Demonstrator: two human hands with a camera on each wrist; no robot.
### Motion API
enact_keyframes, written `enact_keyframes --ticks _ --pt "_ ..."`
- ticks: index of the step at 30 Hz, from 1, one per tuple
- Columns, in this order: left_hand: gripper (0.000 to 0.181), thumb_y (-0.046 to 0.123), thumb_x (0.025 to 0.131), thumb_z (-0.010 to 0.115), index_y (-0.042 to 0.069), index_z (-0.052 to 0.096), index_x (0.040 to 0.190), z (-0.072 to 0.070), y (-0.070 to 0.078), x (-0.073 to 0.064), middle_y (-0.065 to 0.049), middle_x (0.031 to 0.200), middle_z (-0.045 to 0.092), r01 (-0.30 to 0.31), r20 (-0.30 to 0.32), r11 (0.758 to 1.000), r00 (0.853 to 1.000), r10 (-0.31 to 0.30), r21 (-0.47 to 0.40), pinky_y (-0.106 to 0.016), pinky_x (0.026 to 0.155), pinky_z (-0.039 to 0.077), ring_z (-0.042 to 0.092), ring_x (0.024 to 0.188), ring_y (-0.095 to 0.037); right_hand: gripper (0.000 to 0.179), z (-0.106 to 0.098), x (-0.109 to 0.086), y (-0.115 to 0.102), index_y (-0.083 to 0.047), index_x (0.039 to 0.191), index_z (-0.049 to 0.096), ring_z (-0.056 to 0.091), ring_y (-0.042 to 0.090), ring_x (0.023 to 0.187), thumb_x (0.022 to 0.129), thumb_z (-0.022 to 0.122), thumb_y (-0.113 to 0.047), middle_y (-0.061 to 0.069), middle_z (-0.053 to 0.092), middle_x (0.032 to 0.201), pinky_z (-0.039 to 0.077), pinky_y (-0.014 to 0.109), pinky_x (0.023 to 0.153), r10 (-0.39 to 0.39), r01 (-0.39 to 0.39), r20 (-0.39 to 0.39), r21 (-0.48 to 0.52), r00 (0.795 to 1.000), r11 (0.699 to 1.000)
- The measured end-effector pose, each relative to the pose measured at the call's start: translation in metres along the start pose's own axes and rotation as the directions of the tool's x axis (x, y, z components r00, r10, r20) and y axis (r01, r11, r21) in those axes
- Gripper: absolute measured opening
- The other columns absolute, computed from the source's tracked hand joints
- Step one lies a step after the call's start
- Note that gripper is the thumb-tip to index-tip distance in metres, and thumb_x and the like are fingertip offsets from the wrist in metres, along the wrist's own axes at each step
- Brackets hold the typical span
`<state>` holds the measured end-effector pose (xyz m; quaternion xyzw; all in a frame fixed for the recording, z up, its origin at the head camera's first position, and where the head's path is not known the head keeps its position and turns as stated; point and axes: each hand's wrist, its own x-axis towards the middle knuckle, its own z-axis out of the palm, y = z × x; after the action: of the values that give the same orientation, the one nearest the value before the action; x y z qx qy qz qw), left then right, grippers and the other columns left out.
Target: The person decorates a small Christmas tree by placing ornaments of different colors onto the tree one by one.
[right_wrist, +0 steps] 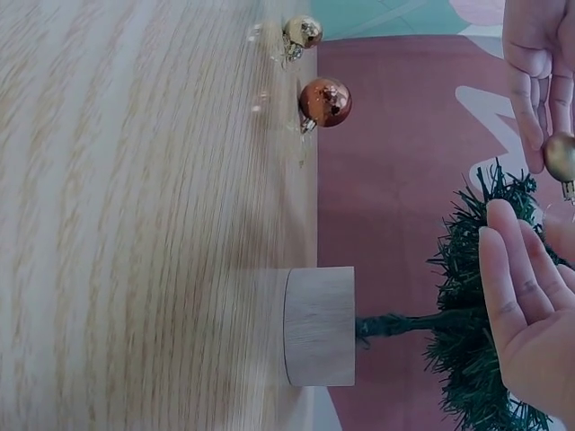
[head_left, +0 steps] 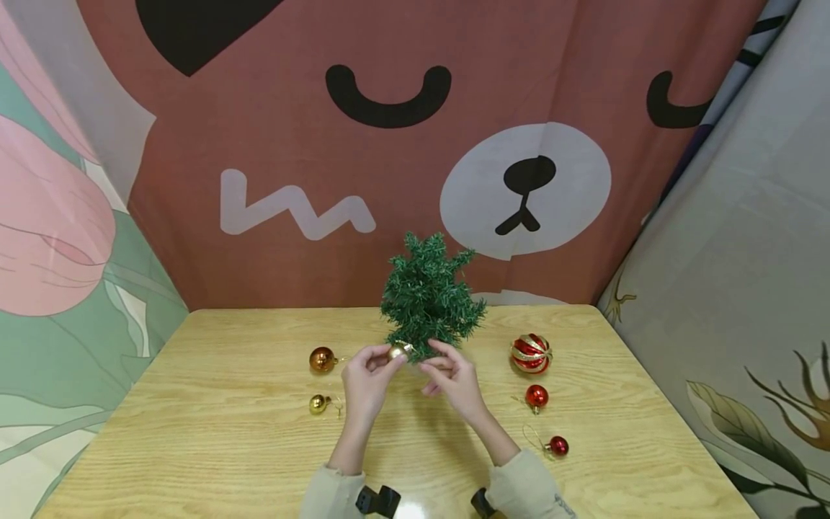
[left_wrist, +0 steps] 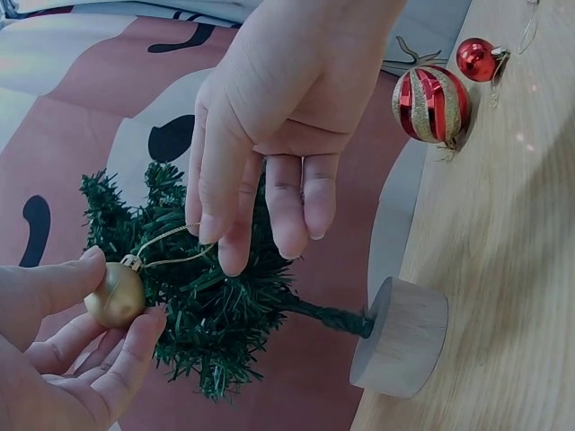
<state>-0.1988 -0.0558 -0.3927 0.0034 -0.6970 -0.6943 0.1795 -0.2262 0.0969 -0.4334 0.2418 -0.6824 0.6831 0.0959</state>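
My left hand (head_left: 364, 389) holds a matte gold bauble (left_wrist: 118, 298) between thumb and fingers, in front of a small green artificial Christmas tree (head_left: 428, 292). From the bauble's cap runs a thin gold string loop (left_wrist: 171, 260). The far end of that loop is pinched between thumb and index finger of my right hand (head_left: 459, 386); its other fingers hang loosely apart. Both hands are raised above the table, close to the lower branches. The tree stands upright on a round pale wooden base (left_wrist: 404, 339), which the hands mostly hide in the head view.
On the left of the wooden table (head_left: 227, 447) lie a copper bauble (head_left: 321, 360) and a shiny gold bauble (head_left: 318, 404). To the right are a striped red-and-gold bauble (head_left: 531, 353), a red bauble (head_left: 537, 396) and a dark red bauble (head_left: 558, 446). A printed cloth (head_left: 292, 274) hangs behind.
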Motion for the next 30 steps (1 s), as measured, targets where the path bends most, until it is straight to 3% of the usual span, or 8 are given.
enact_keyframes --ticks 7,14,17,23,30 --pt "0.029 0.0 0.071 0.072 -0.011 0.061 0.096 0.0 -0.001 0.001 -0.021 0.089 0.062 0.01 0.0 1.0 1.0 -0.01 -0.006 -0.023 0.067 0.051 0.062 0.08 -0.028 0.038 0.001 0.001 -0.002 0.016 0.117 0.042 0.06 0.022 0.048 0.083 0.056 0.008 0.029 0.06 0.085 0.051 0.035 0.047 -0.008 0.008 -0.042 -0.012 0.999 1.0" --pt "0.028 -0.001 0.071 0.072 -0.012 0.061 0.095 0.0 -0.001 0.001 -0.023 0.089 0.062 0.001 0.0 1.0 1.0 -0.001 0.0 -0.022 0.066 0.051 0.062 0.08 -0.029 0.006 0.004 -0.001 -0.022 0.018 0.087 0.047 0.055 0.036 0.045 0.081 0.047 0.019 0.029 0.059 0.077 0.049 0.039 0.042 -0.122 0.117 -0.058 -0.084 0.991 0.99" --pt "0.028 -0.001 0.071 0.072 -0.012 0.061 0.095 -0.001 -0.001 0.0 -0.024 0.089 0.061 -0.003 -0.003 1.0 1.0 0.003 -0.002 -0.022 0.066 0.051 0.061 0.079 -0.03 0.011 0.005 -0.001 -0.027 0.014 0.079 0.054 0.056 0.032 0.044 0.077 0.046 0.022 0.024 0.06 0.074 0.049 0.037 0.041 -0.153 0.141 -0.066 -0.163 0.986 0.977" --pt "0.028 0.0 0.072 0.072 -0.012 0.061 0.094 -0.002 -0.002 -0.001 -0.024 0.09 0.061 -0.02 -0.004 1.0 1.0 0.02 0.013 -0.022 0.065 0.051 0.062 0.079 -0.029 0.017 0.006 -0.002 -0.031 0.015 0.081 0.063 0.053 0.006 0.045 0.075 0.048 0.022 0.019 0.059 0.071 0.049 0.026 0.041 -0.207 0.182 -0.075 -0.256 0.975 0.949" --pt "0.025 0.0 0.071 0.072 -0.01 0.063 0.092 -0.003 -0.004 -0.003 -0.023 0.09 0.061 -0.023 -0.018 0.999 1.0 0.024 0.049 -0.022 0.065 0.051 0.062 0.077 -0.027 0.02 0.007 -0.001 -0.031 0.017 0.086 0.063 0.053 0.01 0.041 0.073 0.051 0.024 0.02 0.06 0.071 0.046 0.026 0.037 -0.327 0.287 -0.059 -0.349 0.943 0.892"
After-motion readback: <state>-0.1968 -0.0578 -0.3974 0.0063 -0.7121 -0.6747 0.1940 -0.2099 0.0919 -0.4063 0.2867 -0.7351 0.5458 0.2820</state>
